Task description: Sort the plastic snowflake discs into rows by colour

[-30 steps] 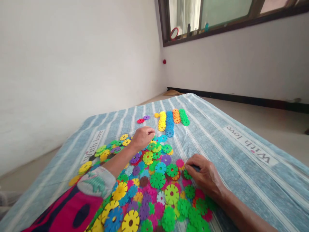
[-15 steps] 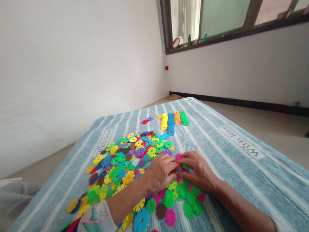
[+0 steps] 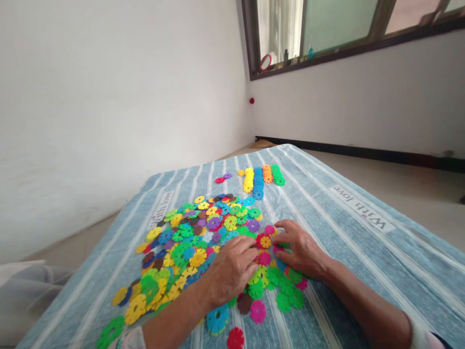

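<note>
Over the near part of a loose pile of slotted discs point(image 3: 230, 222), the left hand point(image 3: 232, 269) lies with fingers curled; whether it pinches one cannot be told. At the pile's right edge, the right hand point(image 3: 301, 247) has thumb and fingers spread. The hands are slightly apart, an orange disc point(image 3: 265, 241) between them. Beyond, on the striped cloth point(image 3: 316, 206), lie overlapping rows: yellow row point(image 3: 248, 180), blue row point(image 3: 258, 184), orange row point(image 3: 268, 173), green row point(image 3: 278, 175).
</note>
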`<action>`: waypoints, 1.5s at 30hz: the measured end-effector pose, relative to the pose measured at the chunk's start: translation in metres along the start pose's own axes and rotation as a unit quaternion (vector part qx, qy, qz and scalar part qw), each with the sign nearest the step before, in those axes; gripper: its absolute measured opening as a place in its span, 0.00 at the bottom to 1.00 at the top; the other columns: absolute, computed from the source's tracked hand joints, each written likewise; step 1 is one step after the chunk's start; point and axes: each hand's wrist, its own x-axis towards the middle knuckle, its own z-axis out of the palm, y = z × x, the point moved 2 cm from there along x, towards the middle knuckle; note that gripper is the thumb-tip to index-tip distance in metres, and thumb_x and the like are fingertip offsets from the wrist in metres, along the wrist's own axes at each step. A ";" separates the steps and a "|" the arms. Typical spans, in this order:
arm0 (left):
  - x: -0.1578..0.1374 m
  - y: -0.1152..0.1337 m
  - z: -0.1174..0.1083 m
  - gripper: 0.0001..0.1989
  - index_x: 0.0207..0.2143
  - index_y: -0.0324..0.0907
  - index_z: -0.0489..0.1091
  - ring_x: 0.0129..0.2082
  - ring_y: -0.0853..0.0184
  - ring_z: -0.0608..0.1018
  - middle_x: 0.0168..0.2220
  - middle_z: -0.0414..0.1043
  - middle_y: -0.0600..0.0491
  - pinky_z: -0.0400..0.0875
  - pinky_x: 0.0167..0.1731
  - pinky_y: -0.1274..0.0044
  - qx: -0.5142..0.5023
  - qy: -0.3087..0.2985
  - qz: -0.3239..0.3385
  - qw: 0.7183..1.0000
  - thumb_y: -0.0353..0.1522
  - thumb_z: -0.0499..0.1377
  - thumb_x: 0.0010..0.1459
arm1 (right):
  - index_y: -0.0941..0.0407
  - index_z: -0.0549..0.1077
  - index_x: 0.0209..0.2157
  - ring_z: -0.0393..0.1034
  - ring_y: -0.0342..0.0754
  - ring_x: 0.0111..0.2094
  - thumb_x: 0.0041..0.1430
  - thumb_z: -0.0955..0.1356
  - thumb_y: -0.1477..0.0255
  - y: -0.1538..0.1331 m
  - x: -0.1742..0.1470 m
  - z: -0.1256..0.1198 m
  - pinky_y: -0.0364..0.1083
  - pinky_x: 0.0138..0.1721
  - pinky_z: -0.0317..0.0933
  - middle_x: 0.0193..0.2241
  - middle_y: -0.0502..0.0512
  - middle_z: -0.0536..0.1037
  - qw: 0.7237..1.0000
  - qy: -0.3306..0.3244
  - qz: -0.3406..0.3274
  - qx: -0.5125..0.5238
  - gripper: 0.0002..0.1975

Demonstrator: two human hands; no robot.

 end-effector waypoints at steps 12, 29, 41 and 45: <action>-0.011 0.006 0.009 0.11 0.43 0.42 0.70 0.54 0.57 0.65 0.51 0.67 0.47 0.61 0.56 0.64 -0.031 -0.034 -0.002 0.999 0.28 0.56 0.57 | 0.51 0.77 0.40 0.50 0.57 0.60 0.48 0.70 0.75 -0.009 -0.008 0.000 0.57 0.59 0.47 0.57 0.58 0.62 0.993 -0.108 -0.052 -0.001 0.15; -0.011 0.016 -0.001 0.08 0.36 0.38 0.70 0.49 0.60 0.69 0.44 0.71 0.46 0.63 0.54 0.67 -0.065 -0.003 0.004 0.998 0.23 0.56 0.52 | 0.58 0.76 0.29 0.60 0.54 0.53 0.43 0.70 0.80 -0.014 -0.006 0.000 0.52 0.54 0.54 0.48 0.60 0.68 0.992 -0.098 -0.048 0.060 0.07; -0.014 0.012 0.003 0.07 0.35 0.39 0.70 0.48 0.61 0.71 0.43 0.71 0.47 0.66 0.51 0.67 -0.046 0.046 -0.001 0.998 0.24 0.54 0.55 | 0.57 0.74 0.23 0.68 0.50 0.46 0.46 0.70 0.77 -0.012 -0.004 -0.003 0.50 0.50 0.58 0.42 0.56 0.74 0.959 -0.021 0.063 0.277 0.02; 0.001 0.007 0.006 0.07 0.33 0.39 0.70 0.44 0.61 0.71 0.39 0.71 0.47 0.69 0.47 0.67 -0.023 0.082 -0.020 0.996 0.26 0.52 0.59 | 0.56 0.73 0.23 0.71 0.50 0.40 0.48 0.69 0.74 -0.004 -0.002 -0.004 0.49 0.46 0.61 0.35 0.53 0.77 0.948 0.066 0.086 0.298 0.03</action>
